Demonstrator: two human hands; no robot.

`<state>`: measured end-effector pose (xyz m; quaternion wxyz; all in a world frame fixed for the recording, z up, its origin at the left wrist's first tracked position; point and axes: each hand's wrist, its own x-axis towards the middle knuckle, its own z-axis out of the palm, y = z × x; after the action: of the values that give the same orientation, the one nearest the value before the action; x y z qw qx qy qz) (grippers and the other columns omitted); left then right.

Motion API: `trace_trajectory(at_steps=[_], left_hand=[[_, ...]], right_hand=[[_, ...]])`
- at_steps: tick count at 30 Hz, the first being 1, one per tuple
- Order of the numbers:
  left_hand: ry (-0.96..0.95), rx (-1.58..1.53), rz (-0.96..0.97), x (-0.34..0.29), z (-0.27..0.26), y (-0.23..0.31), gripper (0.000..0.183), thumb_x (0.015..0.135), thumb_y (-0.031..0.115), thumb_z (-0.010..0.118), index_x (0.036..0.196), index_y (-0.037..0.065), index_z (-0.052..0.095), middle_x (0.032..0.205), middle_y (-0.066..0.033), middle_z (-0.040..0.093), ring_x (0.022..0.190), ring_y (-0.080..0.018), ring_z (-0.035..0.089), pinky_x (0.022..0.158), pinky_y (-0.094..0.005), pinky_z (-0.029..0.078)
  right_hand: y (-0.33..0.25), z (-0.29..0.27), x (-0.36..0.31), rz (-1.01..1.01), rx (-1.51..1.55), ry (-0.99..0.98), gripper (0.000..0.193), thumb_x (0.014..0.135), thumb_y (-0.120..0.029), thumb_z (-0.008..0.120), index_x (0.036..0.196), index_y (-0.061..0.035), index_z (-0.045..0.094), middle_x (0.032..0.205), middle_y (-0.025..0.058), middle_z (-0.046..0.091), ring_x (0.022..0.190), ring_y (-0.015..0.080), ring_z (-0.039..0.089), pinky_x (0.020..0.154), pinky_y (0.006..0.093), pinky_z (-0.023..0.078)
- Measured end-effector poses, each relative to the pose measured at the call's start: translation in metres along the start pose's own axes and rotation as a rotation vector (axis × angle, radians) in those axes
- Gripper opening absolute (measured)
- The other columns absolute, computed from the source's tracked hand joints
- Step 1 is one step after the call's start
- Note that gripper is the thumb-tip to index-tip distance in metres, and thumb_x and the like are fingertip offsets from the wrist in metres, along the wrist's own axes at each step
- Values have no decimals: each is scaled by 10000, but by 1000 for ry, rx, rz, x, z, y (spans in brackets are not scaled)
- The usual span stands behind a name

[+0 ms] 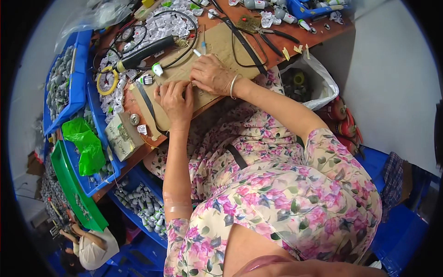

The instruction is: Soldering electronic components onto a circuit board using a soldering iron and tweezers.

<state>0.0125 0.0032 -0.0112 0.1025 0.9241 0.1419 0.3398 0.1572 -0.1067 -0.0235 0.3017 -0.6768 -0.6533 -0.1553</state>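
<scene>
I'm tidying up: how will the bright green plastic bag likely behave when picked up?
The green plastic bag would probably be floppy, given its loose folds. Its thin-looking film suggests it's light for its size, and the glossy sheen hints it may feel slippery.

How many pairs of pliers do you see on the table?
1: the black-handled pliers, lying beyond and to the right of the right hand. Others may be hidden in the clutter.

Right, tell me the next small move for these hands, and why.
Probably ease the left hand slightly away from the right hand, low over the tan board: they are so close together that anything pinched between them is hidden, so a hold there can't be checked.
</scene>
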Motion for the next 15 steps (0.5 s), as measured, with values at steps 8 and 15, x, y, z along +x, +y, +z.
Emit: trace_trajectory(at_steps=[8, 15], left_hand=[[-3, -32, 0, 3, 3, 1, 54, 849, 176, 702, 860, 125, 685, 890, 6, 680, 926, -226, 589, 1014, -432, 325], [6, -22, -13, 1, 2, 0, 56, 845, 171, 701, 862, 120, 685, 896, 1, 681, 925, -233, 589, 1014, -437, 331]], right_hand=[[9, 7, -1, 50, 73, 56, 159, 827, -203, 674, 932, -90, 635, 959, 50, 579, 1026, 251, 546, 946, 390, 401], [3, -2, 0, 26, 60, 12, 134, 834, -197, 671, 921, -98, 642, 966, 38, 595, 1038, 245, 547, 944, 392, 396]])
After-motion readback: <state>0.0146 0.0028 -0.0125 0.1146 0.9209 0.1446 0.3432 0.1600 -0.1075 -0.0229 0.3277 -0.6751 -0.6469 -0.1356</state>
